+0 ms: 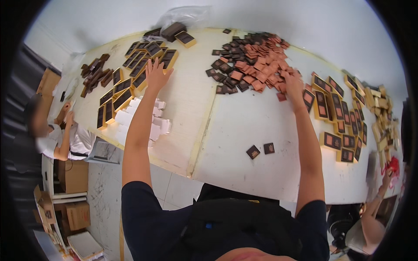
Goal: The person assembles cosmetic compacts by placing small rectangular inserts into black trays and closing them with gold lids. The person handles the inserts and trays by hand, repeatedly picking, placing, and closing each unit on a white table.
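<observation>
My left hand [157,77] is stretched out with its fingers apart, at the near edge of a group of gold-sided boxes with dark inset tops [138,67]. Whether its fingertips touch a box, I cannot tell. On the right, my right hand [294,87] reaches down to the edge of a heap of small flat square pieces, some pinkish-brown [265,67] and others black [226,68]. Its fingers are blurred against the heap, so a hold on a piece is not visible. Two dark squares [261,150] lie apart on the near tabletop.
Filled gold boxes [335,106] stand to the right. White cartons [156,126] lie under my left forearm. Dark brown blocks [95,74] are piled at far left. One person [61,135] sits left; another person's arm [373,213] shows at right. The table's front edge [174,171] lies before me.
</observation>
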The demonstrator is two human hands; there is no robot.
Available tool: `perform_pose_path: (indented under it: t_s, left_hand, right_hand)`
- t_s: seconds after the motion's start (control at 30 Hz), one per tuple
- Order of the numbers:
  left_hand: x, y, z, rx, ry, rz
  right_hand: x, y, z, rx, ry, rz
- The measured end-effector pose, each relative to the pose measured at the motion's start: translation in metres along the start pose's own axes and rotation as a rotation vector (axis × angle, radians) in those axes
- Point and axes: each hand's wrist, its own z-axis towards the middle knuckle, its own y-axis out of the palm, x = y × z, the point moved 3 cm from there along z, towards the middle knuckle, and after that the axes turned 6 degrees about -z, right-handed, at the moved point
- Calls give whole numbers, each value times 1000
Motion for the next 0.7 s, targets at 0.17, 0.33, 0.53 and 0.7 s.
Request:
perform_pose_path:
  t_s: [0.17, 0.33, 0.53, 0.7]
  left_hand:
    - [73, -22, -25, -152, -140, -322]
    - [107, -71, -124, -53, -163, -654]
    - [190, -123, -199, -260, 159, -839]
    - [248, -115, -187, -495, 264, -980]
  right_hand:
    - [-18, -2, -37, 131, -262, -27]
    - [-78, -82, -110, -132, -224, 273]
    - [-78, -102, -122, -165, -127, 344]
    - [-72, -76, -111, -95, -122, 247]
